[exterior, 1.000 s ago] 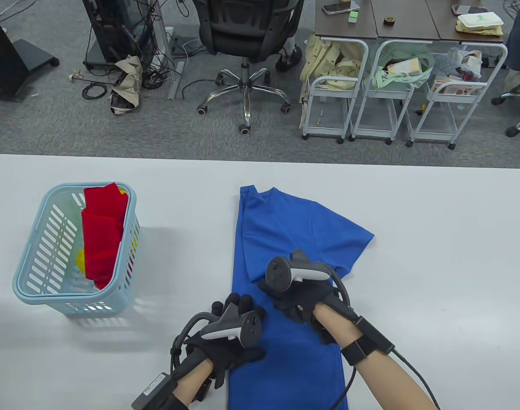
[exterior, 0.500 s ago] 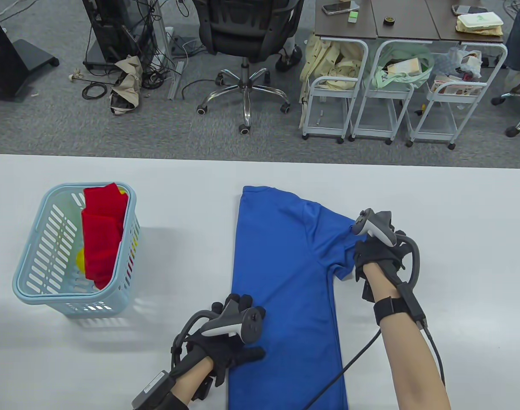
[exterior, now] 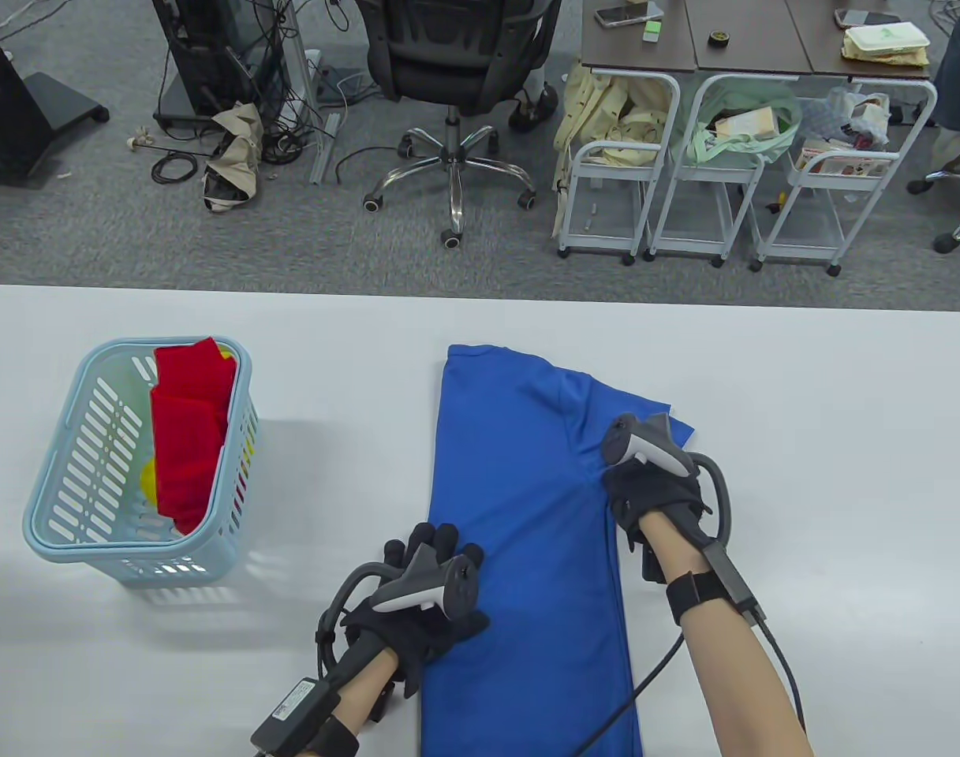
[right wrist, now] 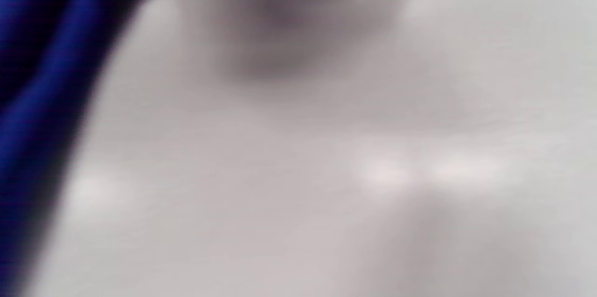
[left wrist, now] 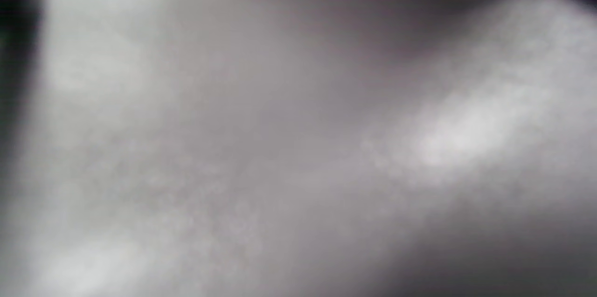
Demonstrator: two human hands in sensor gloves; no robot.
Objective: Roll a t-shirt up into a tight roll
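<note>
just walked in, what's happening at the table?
A person in sensor gloves is prepping a blue t-shirt for rolling. It lies flat on the white table, folded lengthwise, with no roll started yet. The left hand rests on its left edge, the right hand is on the sleeve; its grip is hidden. A light-blue basket with red cloth sits to the left.

Honestly can't read a single thing here. There's a small white label on the sensor box strapped to my left wrist, but the print is way too tiny to make out. Some boxes on the far carts have printing too, just blurry. Both wrist views are pure blur.
</note>
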